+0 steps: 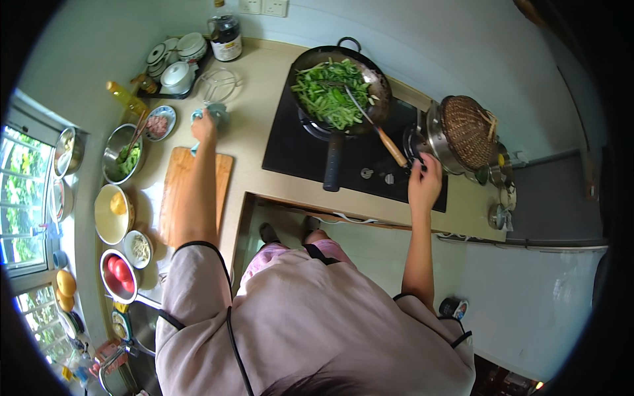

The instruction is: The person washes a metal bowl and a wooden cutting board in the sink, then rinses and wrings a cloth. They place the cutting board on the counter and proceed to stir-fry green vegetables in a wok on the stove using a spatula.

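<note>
My left hand (204, 127) is closed on a light blue cloth (218, 115) over the counter, above the wooden cutting board (224, 173). At the right front of the black cooktop, my right hand (426, 173) has its fingers bent near the end of a wooden-handled spatula (391, 147); whether it touches anything cannot be told. The spatula's metal end lies among chopped green vegetables (329, 91) in a wok (380, 94). The wok sits on the left burner, its dark handle (334, 161) pointing towards me.
Right of the wok stands a steel pot (437, 136) with a woven basket (468, 131) on it. Left are a steel bowl of greens with chopsticks (110, 154), a plate of minced meat (171, 119), a bowl of tomatoes (105, 277) and an oil bottle (128, 100). A wire rack (218, 85) lies behind the cloth.
</note>
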A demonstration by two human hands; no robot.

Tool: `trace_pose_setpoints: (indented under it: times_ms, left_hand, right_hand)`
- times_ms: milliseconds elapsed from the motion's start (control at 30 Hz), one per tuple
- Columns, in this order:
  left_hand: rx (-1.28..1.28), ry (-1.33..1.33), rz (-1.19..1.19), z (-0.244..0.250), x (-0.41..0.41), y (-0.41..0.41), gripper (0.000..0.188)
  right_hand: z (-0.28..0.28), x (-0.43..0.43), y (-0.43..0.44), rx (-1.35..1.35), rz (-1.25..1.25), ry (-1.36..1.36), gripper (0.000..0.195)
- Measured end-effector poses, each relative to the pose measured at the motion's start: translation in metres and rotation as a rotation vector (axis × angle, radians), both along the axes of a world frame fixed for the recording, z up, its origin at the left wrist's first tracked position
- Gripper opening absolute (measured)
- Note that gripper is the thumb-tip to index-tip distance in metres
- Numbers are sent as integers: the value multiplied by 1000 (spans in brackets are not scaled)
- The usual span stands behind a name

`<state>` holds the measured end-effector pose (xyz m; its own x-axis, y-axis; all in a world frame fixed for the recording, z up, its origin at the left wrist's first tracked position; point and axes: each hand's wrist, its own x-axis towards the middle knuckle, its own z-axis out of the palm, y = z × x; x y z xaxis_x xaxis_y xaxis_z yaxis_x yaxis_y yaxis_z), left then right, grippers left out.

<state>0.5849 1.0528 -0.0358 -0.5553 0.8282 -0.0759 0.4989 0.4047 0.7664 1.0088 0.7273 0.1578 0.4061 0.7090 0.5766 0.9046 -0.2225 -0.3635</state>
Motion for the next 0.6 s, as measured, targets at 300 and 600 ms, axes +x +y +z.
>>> trace_pose_setpoints:
  times_ms: [300,600]
  left_hand:
    - [259,250,-321,-8,15,-55,50]
    - [127,-333,-505,42,30,-214,30]
  right_hand:
    - [-34,39,83,-637,192,181,46]
    - [3,38,81,-428,279,177,31]
